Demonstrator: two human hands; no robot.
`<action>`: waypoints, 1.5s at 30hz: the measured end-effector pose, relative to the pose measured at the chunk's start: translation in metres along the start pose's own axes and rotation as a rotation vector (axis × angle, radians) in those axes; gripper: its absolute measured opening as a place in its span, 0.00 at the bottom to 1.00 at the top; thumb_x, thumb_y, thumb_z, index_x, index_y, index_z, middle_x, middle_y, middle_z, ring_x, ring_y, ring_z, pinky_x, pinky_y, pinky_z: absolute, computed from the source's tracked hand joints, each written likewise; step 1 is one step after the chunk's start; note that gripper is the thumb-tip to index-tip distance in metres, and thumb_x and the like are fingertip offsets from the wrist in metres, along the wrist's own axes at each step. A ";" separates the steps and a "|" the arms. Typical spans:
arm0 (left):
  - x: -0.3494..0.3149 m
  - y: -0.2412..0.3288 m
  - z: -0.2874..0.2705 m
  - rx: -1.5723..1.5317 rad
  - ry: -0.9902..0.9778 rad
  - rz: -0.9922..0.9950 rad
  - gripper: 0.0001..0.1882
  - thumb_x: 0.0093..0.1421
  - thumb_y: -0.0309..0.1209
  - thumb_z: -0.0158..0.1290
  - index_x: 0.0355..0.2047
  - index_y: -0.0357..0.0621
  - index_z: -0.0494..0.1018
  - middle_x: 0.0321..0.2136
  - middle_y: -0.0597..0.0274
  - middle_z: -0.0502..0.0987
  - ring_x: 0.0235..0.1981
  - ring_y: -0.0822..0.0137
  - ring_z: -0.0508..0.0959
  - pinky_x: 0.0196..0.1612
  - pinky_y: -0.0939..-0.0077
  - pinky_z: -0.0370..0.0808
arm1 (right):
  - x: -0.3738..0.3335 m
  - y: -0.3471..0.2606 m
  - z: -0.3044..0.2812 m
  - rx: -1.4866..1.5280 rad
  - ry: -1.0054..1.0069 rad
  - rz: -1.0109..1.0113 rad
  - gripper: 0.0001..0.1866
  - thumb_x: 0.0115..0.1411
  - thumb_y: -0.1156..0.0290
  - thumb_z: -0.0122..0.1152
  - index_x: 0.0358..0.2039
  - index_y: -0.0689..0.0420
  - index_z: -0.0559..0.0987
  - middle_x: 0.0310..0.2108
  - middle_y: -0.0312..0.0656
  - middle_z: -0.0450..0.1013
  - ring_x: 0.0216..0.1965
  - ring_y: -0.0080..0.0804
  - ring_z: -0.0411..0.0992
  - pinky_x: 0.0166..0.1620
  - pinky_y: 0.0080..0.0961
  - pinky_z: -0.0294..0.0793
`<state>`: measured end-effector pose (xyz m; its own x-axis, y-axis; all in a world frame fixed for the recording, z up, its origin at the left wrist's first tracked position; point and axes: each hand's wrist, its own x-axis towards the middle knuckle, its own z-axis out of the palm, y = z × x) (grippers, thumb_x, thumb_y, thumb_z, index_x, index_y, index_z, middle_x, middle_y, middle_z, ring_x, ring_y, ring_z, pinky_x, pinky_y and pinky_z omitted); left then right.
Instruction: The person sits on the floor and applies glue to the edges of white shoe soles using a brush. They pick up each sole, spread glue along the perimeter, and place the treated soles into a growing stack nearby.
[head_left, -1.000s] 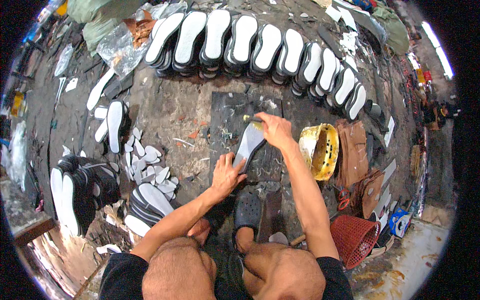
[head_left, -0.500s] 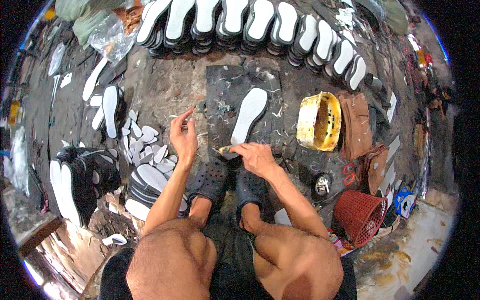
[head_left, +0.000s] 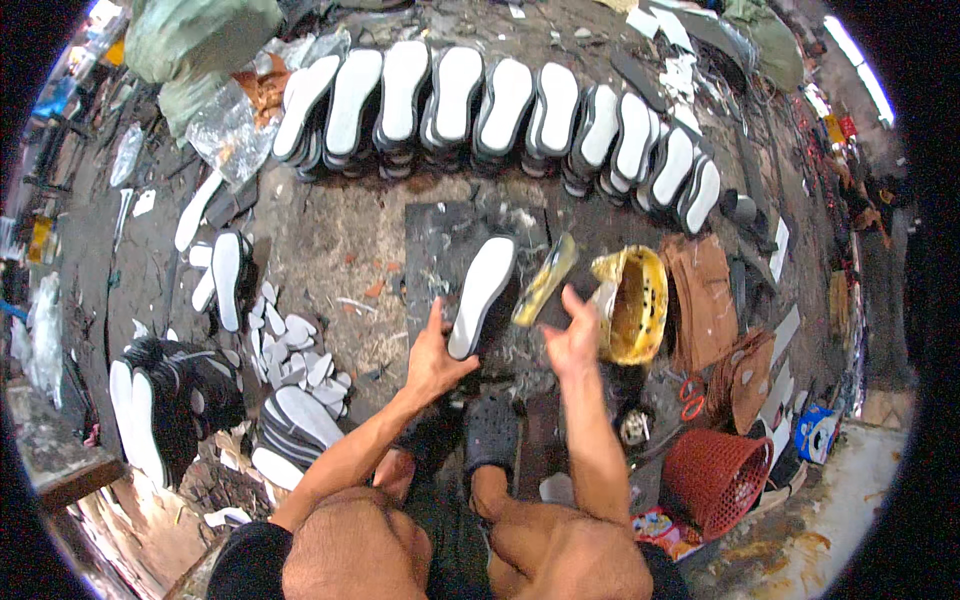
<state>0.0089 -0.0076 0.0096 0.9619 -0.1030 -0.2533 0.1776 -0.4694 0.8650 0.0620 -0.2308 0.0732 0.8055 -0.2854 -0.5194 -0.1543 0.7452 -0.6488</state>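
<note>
A white-topped insole with a dark edge [head_left: 483,295] lies on a dark board [head_left: 428,235] in front of me. My left hand [head_left: 437,362] is at its near end, thumb and fingers spread on either side, seemingly not closed on it. To the right, my right hand [head_left: 574,340] is open with fingers apart. Just beyond its fingertips is a yellow-smeared brush-like tool [head_left: 545,282], tilted, blurred and apparently loose from the hand. A yellow-stained plastic tub [head_left: 652,315] stands right of that hand.
Stacks of insoles [head_left: 458,95] form an arc at the back. Small white pieces [head_left: 292,345] and more insole piles [head_left: 135,420] lie left. Brown sheets [head_left: 703,300], red-handled scissors [head_left: 691,397] and a red basket [head_left: 715,485] are at the right.
My left hand has moved right and down to the insole's near end. My right hand has moved right and opened, letting go of the brush-like tool. The view has tilted upward.
</note>
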 end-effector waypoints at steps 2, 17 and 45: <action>0.009 -0.005 -0.017 -0.580 -0.095 -0.237 0.63 0.44 0.25 0.72 0.72 0.44 0.40 0.47 0.48 0.74 0.42 0.58 0.77 0.48 0.62 0.77 | 0.000 0.023 -0.031 0.040 -0.080 0.006 0.24 0.64 0.75 0.57 0.60 0.48 0.69 0.50 0.36 0.75 0.48 0.37 0.77 0.50 0.45 0.79; 0.291 0.162 -0.059 0.361 0.450 0.373 0.52 0.44 0.34 0.70 0.66 0.35 0.55 0.56 0.38 0.70 0.55 0.40 0.70 0.61 0.53 0.69 | -0.060 -0.014 -0.002 -0.065 -0.128 -0.285 0.24 0.60 0.81 0.58 0.58 0.55 0.71 0.54 0.38 0.72 0.54 0.37 0.72 0.58 0.42 0.71; 0.111 -0.238 -0.423 1.332 0.165 -0.185 0.78 0.25 0.23 0.76 0.73 0.67 0.38 0.72 0.55 0.52 0.68 0.45 0.60 0.63 0.42 0.67 | -0.076 -0.011 0.021 -0.473 0.062 -0.407 0.31 0.62 0.78 0.59 0.66 0.53 0.62 0.58 0.40 0.68 0.55 0.36 0.70 0.56 0.40 0.73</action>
<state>0.1616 0.4638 -0.0415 0.9764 0.1148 -0.1832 0.0619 -0.9603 -0.2721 0.0147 -0.2046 0.1312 0.8203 -0.5354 -0.2012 -0.0903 0.2262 -0.9699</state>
